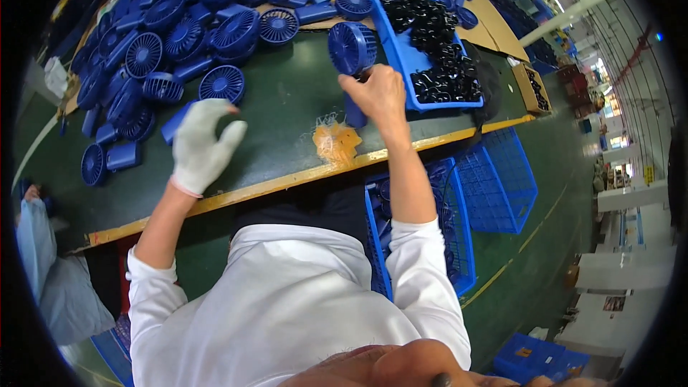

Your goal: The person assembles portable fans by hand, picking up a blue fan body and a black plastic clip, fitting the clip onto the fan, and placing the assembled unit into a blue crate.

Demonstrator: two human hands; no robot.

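Observation:
My right hand (382,97), bare, is closed round a blue handheld fan (351,46) just below its round head. The fan's head points away from me, and part of its handle shows below my fingers. My left hand (202,147), in a white glove, hovers over the table's front part with thumb and fingers apart, holding nothing. Just beyond it lies a blue fan (221,84), one of a large heap of blue fans (183,37) along the far and left side. A blue tray (390,46) of small black parts (441,82) stands right of my right hand.
On the green table (287,93) lies an orange patch with clear plastic scraps (335,142). A yellow strip (258,190) edges the table front. Below right are a blue crate with fans (464,258) and a blue basket (505,186). Another person's sleeve (39,244) shows at left.

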